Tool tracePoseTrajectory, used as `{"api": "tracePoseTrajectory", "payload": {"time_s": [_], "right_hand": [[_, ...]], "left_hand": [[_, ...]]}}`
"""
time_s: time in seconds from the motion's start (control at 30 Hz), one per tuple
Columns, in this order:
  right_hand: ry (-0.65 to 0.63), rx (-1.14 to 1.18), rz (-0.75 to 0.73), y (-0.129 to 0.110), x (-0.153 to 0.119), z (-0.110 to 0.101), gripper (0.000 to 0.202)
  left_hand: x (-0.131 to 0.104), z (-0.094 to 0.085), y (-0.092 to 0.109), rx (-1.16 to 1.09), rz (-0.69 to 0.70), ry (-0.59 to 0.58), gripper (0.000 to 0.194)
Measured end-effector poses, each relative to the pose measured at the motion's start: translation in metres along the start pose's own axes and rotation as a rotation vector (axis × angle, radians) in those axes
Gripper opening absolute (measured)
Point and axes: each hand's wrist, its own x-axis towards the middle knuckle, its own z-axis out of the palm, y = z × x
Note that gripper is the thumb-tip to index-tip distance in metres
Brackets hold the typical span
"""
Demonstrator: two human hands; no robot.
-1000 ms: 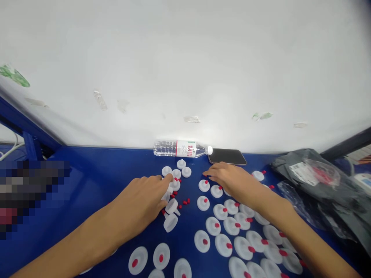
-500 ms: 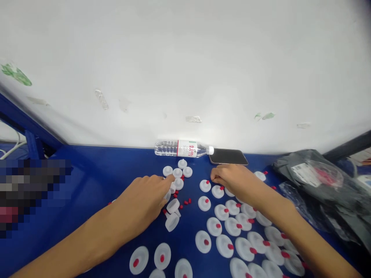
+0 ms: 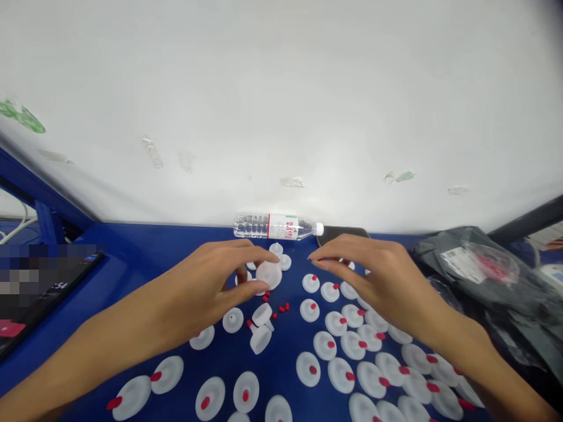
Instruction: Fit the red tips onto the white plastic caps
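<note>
Just short of the water bottle point(image 3: 278, 226), the left hand point(image 3: 206, 293) pinches a white plastic cap point(image 3: 268, 274) at its fingertips — the right hand point(image 3: 373, 275), fingers loosely spread and empty, hovers just beside it

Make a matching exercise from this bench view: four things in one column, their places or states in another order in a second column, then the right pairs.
Things:
1. water bottle
2. left hand
3. black bag
4. loose red plugs

Places or states:
A. at the table's right end
B. pinching a white cap
C. lying on its side by the white wall
D. scattered on the blue top between the caps

Pairs: 1-C, 2-B, 3-A, 4-D
</note>
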Motion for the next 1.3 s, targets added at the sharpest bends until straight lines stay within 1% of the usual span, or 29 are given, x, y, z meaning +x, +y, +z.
{"api": "tracePoseTrajectory", "payload": {"time_s": [0.07,0.13,0.2,0.3,0.37,0.47,0.53,0.7,0.8,0.9,1.03,1.1,1.23,1.3], "right_hand": [[0.094,0.092,0.000,-0.012,-0.001,-0.001,0.009],[0.163,0.176,0.027,-0.023,-0.002,-0.001,0.007],[0.210,0.233,0.048,-0.031,-0.004,0.001,0.008],[0.267,0.261,0.038,-0.039,-0.009,0.004,0.010],[0.286,0.261,0.004,-0.043,-0.012,0.006,0.013],[0.342,0.264,-0.107,-0.045,-0.014,0.008,0.021],[0.395,0.282,-0.159,-0.045,-0.013,0.010,0.025],[0.465,0.279,-0.212,-0.044,-0.012,0.012,0.028],[0.475,0.238,-0.212,-0.044,-0.013,0.012,0.029],[0.468,0.121,-0.244,-0.044,-0.014,0.011,0.025],[0.448,0.009,-0.289,-0.046,-0.016,0.008,0.020],[0.440,0.003,-0.285,-0.048,-0.017,0.007,0.020],[0.441,-0.018,-0.251,-0.051,-0.017,0.008,0.018],[0.431,0.004,-0.222,-0.052,-0.016,0.008,0.016]], "left_hand": [[0.000,-0.003,0.011,-0.176,-0.066,0.047,0.030],[0.000,-0.004,0.020,-0.369,-0.117,0.098,0.026],[0.000,-0.004,0.024,-0.534,-0.113,0.119,0.027],[0.000,-0.001,0.022,-0.728,-0.096,0.085,0.037],[0.000,0.002,0.020,-0.862,-0.136,0.059,0.042],[0.001,0.007,0.021,-1.049,-0.224,-0.017,0.042],[0.001,0.008,0.024,-1.119,-0.242,-0.081,0.040],[-0.003,0.010,0.026,-1.171,-0.284,-0.192,0.045],[-0.005,0.013,0.026,-1.169,-0.272,-0.207,0.045],[-0.005,0.014,0.027,-1.197,-0.254,-0.212,0.043],[-0.005,0.014,0.030,-1.214,-0.286,-0.230,0.041],[-0.005,0.013,0.030,-1.208,-0.281,-0.235,0.039],[-0.005,0.014,0.030,-1.128,-0.193,-0.264,0.035],[-0.004,0.015,0.029,-1.086,-0.195,-0.281,0.033]]}}
